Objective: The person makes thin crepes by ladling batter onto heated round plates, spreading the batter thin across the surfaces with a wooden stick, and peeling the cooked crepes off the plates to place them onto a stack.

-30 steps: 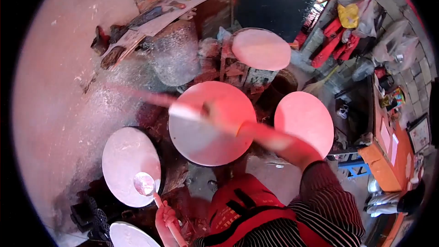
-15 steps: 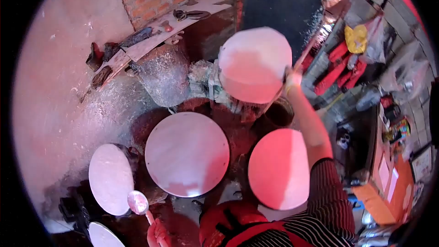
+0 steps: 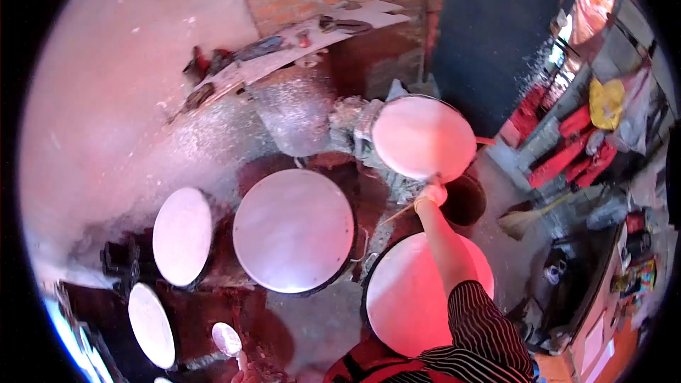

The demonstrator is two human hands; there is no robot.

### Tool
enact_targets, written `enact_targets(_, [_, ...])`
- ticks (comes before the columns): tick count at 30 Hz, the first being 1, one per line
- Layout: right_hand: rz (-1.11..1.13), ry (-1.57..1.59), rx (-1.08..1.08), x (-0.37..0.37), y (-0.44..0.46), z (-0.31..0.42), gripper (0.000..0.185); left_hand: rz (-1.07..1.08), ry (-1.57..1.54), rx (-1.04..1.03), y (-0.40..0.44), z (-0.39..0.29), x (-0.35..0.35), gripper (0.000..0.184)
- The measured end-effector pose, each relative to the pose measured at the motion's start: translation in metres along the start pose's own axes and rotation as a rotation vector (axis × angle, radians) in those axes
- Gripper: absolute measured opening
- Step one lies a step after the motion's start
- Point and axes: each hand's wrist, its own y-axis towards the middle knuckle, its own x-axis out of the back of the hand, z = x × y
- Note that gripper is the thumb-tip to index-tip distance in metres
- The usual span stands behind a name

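My right hand [image 3: 435, 193] is closed on a thin stick [image 3: 399, 215] at the front edge of the back round plate [image 3: 423, 135], which has a pale, pinkish top. The rest of what it holds is hard to make out. Low in the view, my left hand [image 3: 246, 376] is partly cut off and grips a ladle [image 3: 227, 339] with a round, whitish bowl. Under my right forearm lies a front right plate [image 3: 401, 298], lit red. A grey-pink round plate [image 3: 294, 230] stands in the middle.
Two pale oval-looking plates [image 3: 183, 236] [image 3: 151, 326] are at the left. Behind stand a big rough bucket [image 3: 294, 110] and a board [image 3: 280, 53] with items on it. A dark round container [image 3: 464, 200] and a broom [image 3: 521, 221] are at the right, near a desk [image 3: 592, 333].
The view has shifted. My right hand has moved from the back plate's right side to its front edge. My left hand and the ladle are lower, away from the left plate.
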Motion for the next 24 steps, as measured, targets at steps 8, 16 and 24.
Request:
enact_targets(8, [1.123, -0.287, -0.888, 0.107, -0.354, 0.044, 0.009, -0.411, 0.327, -0.317, -0.161, 0.058, 0.117, 0.04])
enact_targets(16, [3.021, -0.346, 0.259, 0.429, -0.622, 0.084, 0.008, -0.089, -1.743, -0.703, -0.287, 0.254, 0.349, 0.027])
enact_targets(24, [3.986, 0.149, 0.887, 0.702, -0.715, 0.076, 0.032, -1.992, 0.891, 0.128, -0.369, 0.541, 0.657, 0.039])
